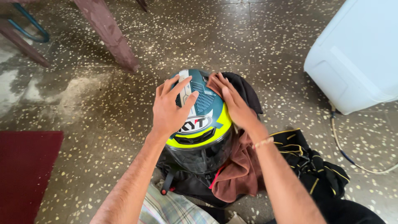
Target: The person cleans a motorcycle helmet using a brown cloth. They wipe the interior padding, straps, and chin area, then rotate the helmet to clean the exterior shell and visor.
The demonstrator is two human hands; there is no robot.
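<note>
1. The red mat (25,174) lies on the speckled floor (103,103) at the far left, well apart from the work.
2. The brown furniture legs (110,35) stand behind, also apart; they block nothing.
3. The left hand (170,108) lies flat on the crown of the helmet (205,124), fingers spread, not closed around anything. As I judge, this hold is weak: the shell is round and smooth, so the helmet could roll or slip if pressed sideways.
4. The helmet sits low in front of the person, on dark cloth, visor toward the camera.
5. The right hand (236,103) presses the brown cloth (240,170) on the helmet's right side, fingers extended. The loose cloth could slide off, or drag grit over the visor.
6. A black garment with yellow lines (315,170) lies just beside.
7. The white appliance (356,54) and its hose (344,149) stand at the right; the hose could catch a foot.
</note>
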